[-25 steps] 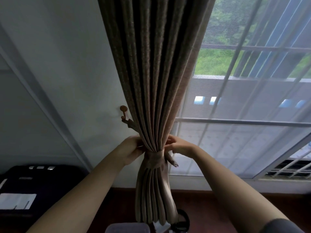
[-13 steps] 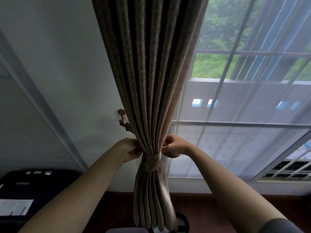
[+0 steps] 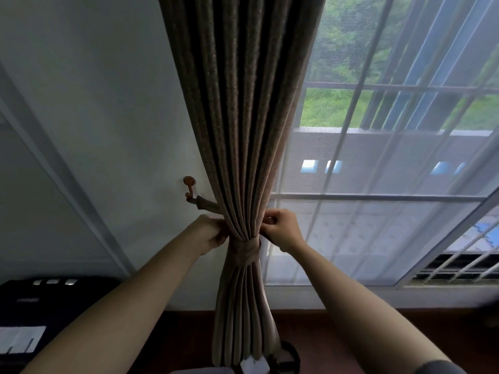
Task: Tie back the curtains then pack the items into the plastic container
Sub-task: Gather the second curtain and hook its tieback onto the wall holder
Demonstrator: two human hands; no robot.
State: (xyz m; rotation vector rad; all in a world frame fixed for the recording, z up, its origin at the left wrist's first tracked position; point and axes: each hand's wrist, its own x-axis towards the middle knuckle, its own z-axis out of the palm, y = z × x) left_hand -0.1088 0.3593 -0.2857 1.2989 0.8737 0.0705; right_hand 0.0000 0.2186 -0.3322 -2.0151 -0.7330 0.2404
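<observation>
A brown pleated curtain (image 3: 243,117) hangs down the middle of the head view, gathered at waist height by a matching fabric tieback (image 3: 244,252). The tieback's left end runs up to a brown wall hook (image 3: 189,188). My left hand (image 3: 209,234) grips the tieback at the curtain's left side. My right hand (image 3: 282,231) has its fingers curled on the curtain's right edge, just above the band. A pale edge of the plastic container (image 3: 202,370) shows at the bottom, mostly cut off.
A sheer white curtain (image 3: 378,211) covers the window on the right. A dark case (image 3: 40,306) with white papers sits at the lower left. A dark round object (image 3: 289,357) lies on the wooden floor behind the curtain's hem.
My right hand has lifted from beside the band to the curtain's edge just above it. The loose tieback end that hung beside it a second ago is out of sight.
</observation>
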